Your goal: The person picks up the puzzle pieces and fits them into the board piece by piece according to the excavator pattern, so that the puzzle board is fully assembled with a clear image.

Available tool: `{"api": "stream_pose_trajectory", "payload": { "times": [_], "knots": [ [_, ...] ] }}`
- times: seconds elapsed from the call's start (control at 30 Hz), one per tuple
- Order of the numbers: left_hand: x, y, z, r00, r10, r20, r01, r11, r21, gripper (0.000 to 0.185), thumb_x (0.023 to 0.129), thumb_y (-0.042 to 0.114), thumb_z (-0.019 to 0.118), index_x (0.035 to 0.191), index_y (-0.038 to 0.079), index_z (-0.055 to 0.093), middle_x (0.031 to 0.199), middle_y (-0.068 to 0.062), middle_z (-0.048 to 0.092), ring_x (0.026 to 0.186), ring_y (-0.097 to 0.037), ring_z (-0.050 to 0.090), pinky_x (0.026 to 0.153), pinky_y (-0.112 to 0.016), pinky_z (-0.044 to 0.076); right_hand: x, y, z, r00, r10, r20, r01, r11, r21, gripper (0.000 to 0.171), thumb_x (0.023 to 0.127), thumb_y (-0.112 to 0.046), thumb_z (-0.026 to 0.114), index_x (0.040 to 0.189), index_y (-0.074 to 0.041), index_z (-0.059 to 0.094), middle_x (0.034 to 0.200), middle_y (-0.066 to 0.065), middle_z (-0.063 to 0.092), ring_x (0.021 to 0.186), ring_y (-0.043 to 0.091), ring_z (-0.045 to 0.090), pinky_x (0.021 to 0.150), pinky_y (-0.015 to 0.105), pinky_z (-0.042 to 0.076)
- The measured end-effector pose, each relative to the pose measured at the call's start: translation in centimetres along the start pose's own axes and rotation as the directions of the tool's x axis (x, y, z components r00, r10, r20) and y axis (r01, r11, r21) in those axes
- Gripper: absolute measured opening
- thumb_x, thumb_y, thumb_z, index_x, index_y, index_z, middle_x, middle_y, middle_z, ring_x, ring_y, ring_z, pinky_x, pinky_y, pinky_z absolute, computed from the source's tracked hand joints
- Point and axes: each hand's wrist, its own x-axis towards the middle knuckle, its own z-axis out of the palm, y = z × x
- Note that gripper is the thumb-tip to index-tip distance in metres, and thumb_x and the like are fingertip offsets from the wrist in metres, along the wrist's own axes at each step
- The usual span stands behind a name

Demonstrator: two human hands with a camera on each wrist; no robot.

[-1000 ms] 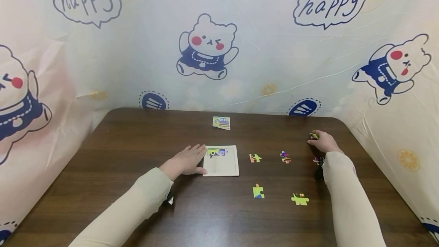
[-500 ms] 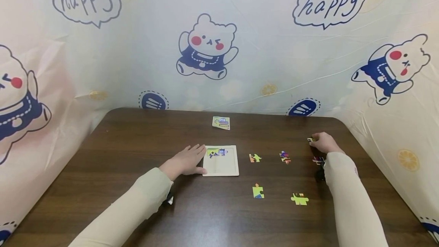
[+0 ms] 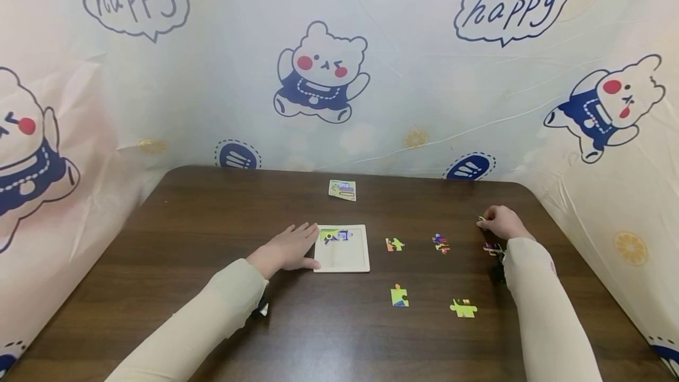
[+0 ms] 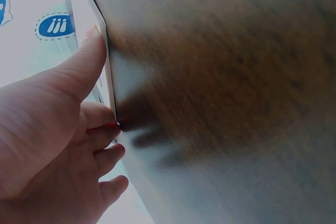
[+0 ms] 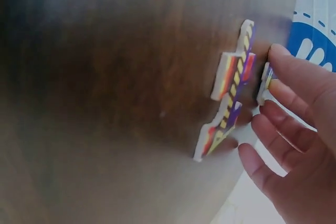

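At the left edge of a white puzzle tray (image 3: 345,259), my left hand (image 3: 286,249) rests with fingers straight. In the left wrist view its thumb (image 4: 89,56) lies along the tray's side. A few joined jigsaw pieces with a green and purple print (image 3: 335,236) sit in the tray's upper left. Far to the right, my right hand (image 3: 505,221) pinches a small jigsaw piece (image 5: 264,85) between thumb and finger. Most of that piece is hidden by the fingers. Just nearer lies a purple and red striped piece (image 5: 233,87), partly covered by the wrist in the head view.
Several loose pieces lie right of the tray: an orange-green one (image 3: 395,244), a purple-red one (image 3: 441,243), a green one with blue (image 3: 399,296) and a yellow-green one (image 3: 464,308). A picture card (image 3: 342,190) lies behind the tray. A printed curtain (image 3: 223,75) hangs beyond the table.
My right hand has shifted slightly toward me with the jigsaw piece, which has turned and now shows less of its face. My left hand and the tray have stayed put.
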Motion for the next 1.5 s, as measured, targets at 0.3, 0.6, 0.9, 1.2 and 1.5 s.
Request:
{"api": "stream_pose_trajectory", "payload": {
  "times": [0.3,0.6,0.9,1.2,1.5],
  "knots": [
    [-0.2,0.1,-0.1,1.0,-0.003,0.001,0.003,1.0,-0.006,0.081,0.087,0.047,0.058,0.143,-0.002,0.026,0.148,-0.015,0.023,0.136,-0.031,0.018,0.108,-0.047,0.016,0.0,-0.9,0.5,0.995,-0.063,-0.073,0.066,0.997,0.031,0.038,0.087,-0.02,0.064,0.105,0.013,0.057,0.099,0.029,0.058,0.086,0.038,0.056,0.08,0.052,0.045],
    [0.0,0.0,0.0,1.0,-0.004,-0.003,0.004,1.0,-0.002,0.081,0.086,0.047,0.058,0.143,-0.001,0.027,0.148,-0.015,0.024,0.136,-0.031,0.018,0.108,-0.047,0.016,0.5,-5.0,1.3,0.972,-0.196,-0.126,0.208,0.974,0.088,0.036,0.088,-0.018,0.064,0.111,0.01,0.059,0.112,0.028,0.055,0.099,0.04,0.052,0.085,0.053,0.042],
    [0.1,-0.2,0.3,1.0,-0.005,0.001,0.005,1.0,0.006,0.081,0.086,0.048,0.058,0.143,-0.001,0.027,0.148,-0.014,0.024,0.136,-0.03,0.018,0.108,-0.047,0.016,-0.1,-11.0,2.4,0.934,-0.331,-0.134,0.351,0.92,0.176,0.031,0.085,-0.018,0.068,0.108,0.003,0.063,0.101,0.014,0.058,0.084,0.026,0.055,0.071,0.04,0.049],
    [-0.1,-0.1,0.2,1.0,0.007,0.004,-0.008,1.0,0.019,0.081,0.087,0.048,0.056,0.144,-0.002,0.025,0.149,-0.015,0.022,0.136,-0.031,0.017,0.107,-0.047,0.017,-0.8,-16.5,4.5,0.902,-0.42,-0.099,0.432,0.88,0.196,0.028,0.084,-0.018,0.069,0.107,-0.002,0.065,0.096,0.007,0.059,0.071,0.018,0.05,0.057,0.03,0.045],
    [0.0,0.0,0.1,1.0,0.014,-0.005,-0.013,0.999,0.036,0.082,0.087,0.049,0.055,0.143,-0.002,0.025,0.149,-0.015,0.022,0.136,-0.031,0.018,0.107,-0.048,0.017,-1.5,-20.4,7.4,0.905,-0.424,-0.019,0.419,0.885,0.203,0.026,0.083,-0.018,0.07,0.105,-0.004,0.066,0.097,0.004,0.059,0.07,0.016,0.048,0.058,0.028,0.044]
  ]
}}
